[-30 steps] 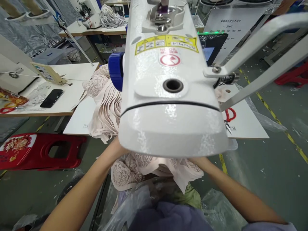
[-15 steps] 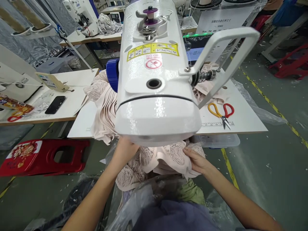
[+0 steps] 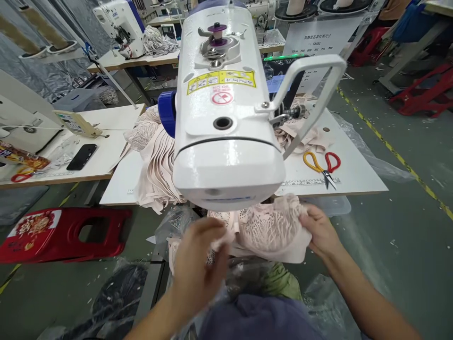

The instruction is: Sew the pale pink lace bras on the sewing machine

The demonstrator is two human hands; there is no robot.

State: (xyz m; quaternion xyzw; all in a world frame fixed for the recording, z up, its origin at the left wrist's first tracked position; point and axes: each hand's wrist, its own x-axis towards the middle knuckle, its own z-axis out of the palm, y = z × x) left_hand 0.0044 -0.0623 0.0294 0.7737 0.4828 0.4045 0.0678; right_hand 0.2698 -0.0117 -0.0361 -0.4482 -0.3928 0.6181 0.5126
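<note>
While the right hand [image 3: 321,232] grips a pale-pink lace bra [image 3: 272,231] near the glossy white sewing machine [image 3: 228,165], I can't tell whether the blurred left hand [image 3: 196,259] pinches it.

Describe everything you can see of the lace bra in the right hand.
The bra is pale pink: an openwork lace cup faces the camera, with smooth, plain-looking fabric along its lower edge and outer end. It looks soft and is spread out, in front of the near edge of the white tabletop. The right hand pinches its outer end. The white sewing machine hides part of its top. The left hand is blurred at the other end; whether it grips the bra is unclear.
</note>
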